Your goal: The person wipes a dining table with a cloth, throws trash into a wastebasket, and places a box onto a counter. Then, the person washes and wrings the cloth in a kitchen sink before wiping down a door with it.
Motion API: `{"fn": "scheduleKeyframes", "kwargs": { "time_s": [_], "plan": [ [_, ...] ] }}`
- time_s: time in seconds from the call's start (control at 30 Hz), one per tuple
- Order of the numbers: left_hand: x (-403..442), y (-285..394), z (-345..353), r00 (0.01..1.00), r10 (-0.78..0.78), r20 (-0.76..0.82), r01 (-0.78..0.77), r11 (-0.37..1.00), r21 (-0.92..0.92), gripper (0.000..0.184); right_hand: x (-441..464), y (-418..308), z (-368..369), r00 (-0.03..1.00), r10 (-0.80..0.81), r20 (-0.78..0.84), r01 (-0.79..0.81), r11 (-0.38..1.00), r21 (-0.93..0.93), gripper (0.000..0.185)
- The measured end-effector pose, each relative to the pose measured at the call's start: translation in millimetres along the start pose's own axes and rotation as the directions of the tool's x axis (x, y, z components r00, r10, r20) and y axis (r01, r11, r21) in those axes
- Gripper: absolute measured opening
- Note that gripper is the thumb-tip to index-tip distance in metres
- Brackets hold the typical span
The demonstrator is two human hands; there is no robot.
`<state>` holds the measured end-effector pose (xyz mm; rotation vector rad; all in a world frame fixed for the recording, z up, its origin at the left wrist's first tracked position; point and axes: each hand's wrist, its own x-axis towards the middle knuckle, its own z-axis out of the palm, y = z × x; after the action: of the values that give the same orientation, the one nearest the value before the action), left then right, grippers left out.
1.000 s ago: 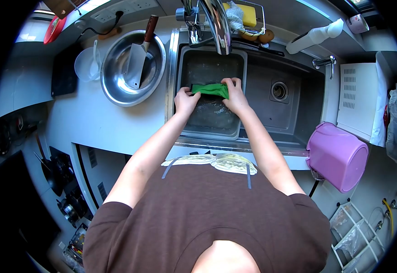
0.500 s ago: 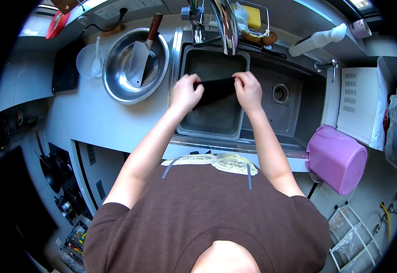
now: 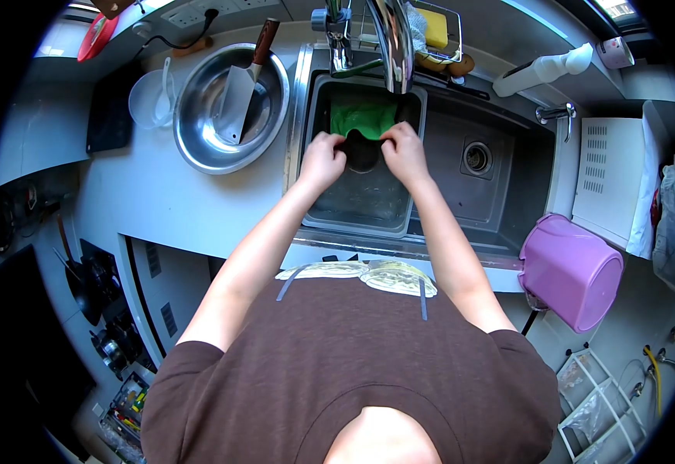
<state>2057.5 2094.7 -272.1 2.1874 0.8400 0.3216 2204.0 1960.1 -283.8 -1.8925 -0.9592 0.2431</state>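
Observation:
Over the left sink basin (image 3: pixel 360 209), which holds water, a thin limp sheet (image 3: pixel 362 120) is stretched between my two hands. Most of it looks bright green, with a dark edge sagging towards me; I cannot tell what it is made of. My left hand (image 3: pixel 324 162) pinches its left corner, and my right hand (image 3: pixel 405 157) pinches the right one. Above and behind the sheet stands the chrome faucet (image 3: pixel 396 46). The sheet's far end lies close to the basin's back wall.
Left of the sink is a steel bowl (image 3: pixel 198 147) with a cleaver (image 3: pixel 237 104) lying across it. A clear bowl (image 3: pixel 145 100) with a white spoon sits beyond. To the right are the second basin (image 3: pixel 461 193), a purple bucket (image 3: pixel 569 271) and a white bottle (image 3: pixel 542 71).
Both hands have come closer together. The sheet, black and taut between them before, now shows a bright green face and a sagging dark edge.

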Motion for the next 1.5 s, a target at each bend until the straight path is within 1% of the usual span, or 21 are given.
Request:
{"fn": "scheduleKeyframes", "kwargs": {
  "time_s": [0.13, 0.2, 0.3, 0.47, 0.6, 0.67, 0.73, 0.77, 0.8, 0.83, 0.87, 0.93, 1.0, 1.07, 1.13, 1.2, 1.23, 1.3, 1.4, 1.47, 1.5],
  "plan": [
    [-30.9, -64.9, 51.8, 0.947, -0.017, 0.32, 0.095, 0.969, -0.228, 0.041, -37.0, 24.7, 51.2, 0.946, 0.267, 0.182, -0.174, 0.896, -0.41, 0.025],
    [-34.0, -60.4, 46.9, 0.881, -0.103, 0.461, 0.184, 0.974, -0.132, 0.046, -38.2, 22.7, 59.7, 0.868, 0.408, 0.283, -0.236, 0.84, -0.489, 0.052],
    [-48.9, -63.6, 47.6, 0.902, -0.075, 0.425, 0.114, 0.991, -0.067, 0.045, -41.4, 16.1, 88.2, 0.821, 0.502, 0.274, -0.236, 0.734, -0.637, 0.086],
    [-56.5, -55.1, 27.0, 0.885, -0.25, 0.392, 0.272, 0.962, -0.001, 0.04, -48.6, 32.6, 101.6, 0.877, 0.386, 0.285, -0.024, 0.629, -0.777, 0.082],
    [-47.5, -50.4, 22.5, 0.875, -0.248, 0.416, 0.284, 0.958, -0.027, 0.042, -42.4, 42.4, 88.0, 0.894, 0.341, 0.291, -0.051, 0.722, -0.69, 0.052],
    [-40.7, -48.0, 27.5, 0.961, -0.015, 0.275, 0.044, 0.994, -0.099, 0.051, -35.5, 42.2, 74.4, 0.9, 0.322, 0.293, -0.225, 0.92, -0.321, 0.035],
    [-34.6, -47.6, 34.8, 0.949, -0.02, 0.315, 0.051, 0.995, -0.091, 0.06, -34.6, 31.3, 63.0, 0.962, 0.206, 0.178, -0.148, 0.945, -0.293, 0.028],
    [-28.7, -42.1, 37.9, 0.968, 0.113, 0.222, -0.096, 0.992, -0.086, 0.062, -29.5, 17.5, 49.3, 0.933, 0.262, 0.246, -0.238, 0.964, -0.121, 0.026],
    [-25.3, -35.7, 37.9, 0.962, 0.239, 0.133, -0.233, 0.97, -0.062, 0.064, -24.9, -3.1, 35.9, 0.896, 0.302, 0.327, -0.337, 0.94, 0.054, 0.025],
    [-18.2, -10.8, 32.2, 0.959, 0.222, 0.177, -0.193, 0.966, -0.17, 0.061, -25.5, -18.8, 15.8, 0.908, 0.236, 0.347, -0.357, 0.869, 0.343, 0.025],
    [-14.2, -2.1, 29.1, 0.958, 0.227, 0.176, -0.197, 0.965, -0.172, 0.061, -29.8, -24.8, 6.0, 0.909, 0.235, 0.344, -0.354, 0.871, 0.34, 0.025],
    [-5.7, 11.5, 23.0, 0.891, 0.125, 0.437, -0.027, 0.975, -0.222, 0.051, -38.3, -28.4, -8.6, 0.881, 0.318, 0.35, -0.471, 0.654, 0.592, 0.028],
    [-13.9, 33.6, 21.4, 0.928, 0.196, 0.317, -0.098, 0.949, -0.299, 0.046, -48.2, -16.5, -23.3, 0.833, 0.367, 0.415, -0.551, 0.622, 0.556, 0.037],
    [-15.9, 29.2, 27.7, 0.916, 0.199, 0.349, -0.068, 0.932, -0.355, 0.049, -60.8, -3.6, -21.6, 0.871, 0.292, 0.396, -0.393, 0.897, 0.203, 0.056],
    [-18.3, 45.4, 20.7, 0.863, 0.184, 0.471, 0.063, 0.885, -0.461, 0.052, -68.8, -2.8, -8.5, 0.885, 0.27, 0.378, -0.371, 0.901, 0.225, 0.073],
    [-29.3, 66.3, 15.8, 0.851, 0.213, 0.481, 0.032, 0.892, -0.452, 0.051, -68.7, -14.7, 11.2, 0.76, 0.304, 0.574, -0.649, 0.319, 0.691, 0.078],
    [-31.0, 67.1, 18.1, 0.869, 0.23, 0.438, -0.025, 0.905, -0.426, 0.047, -71.9, -8.4, 13.5, 0.793, 0.247, 0.557, -0.609, 0.336, 0.719, 0.069],
    [-30.9, 60.8, 30.8, 0.934, 0.249, 0.257, -0.205, 0.961, -0.188, 0.036, -78.4, -13.8, 23.2, 0.749, 0.285, 0.598, -0.641, 0.086, 0.762, 0.058],
    [-27.1, 52.6, 39.4, 0.967, 0.158, 0.2, -0.101, 0.958, -0.268, 0.031, -80.3, -21.2, 32.6, 0.672, 0.4, 0.623, -0.695, 0.049, 0.718, 0.05],
    [-24.2, 52.2, 40.5, 0.967, 0.132, 0.219, -0.051, 0.939, -0.341, 0.026, -78.4, -20.2, 36.5, 0.713, 0.312, 0.628, -0.7, 0.255, 0.667, 0.047],
    [-25.7, 53.2, 42.6, 0.963, 0.107, 0.247, 0.004, 0.912, -0.411, 0.022, -77.3, -30.4, 35.2, 0.663, 0.345, 0.664, -0.745, 0.224, 0.628, 0.042]
  ]
}}
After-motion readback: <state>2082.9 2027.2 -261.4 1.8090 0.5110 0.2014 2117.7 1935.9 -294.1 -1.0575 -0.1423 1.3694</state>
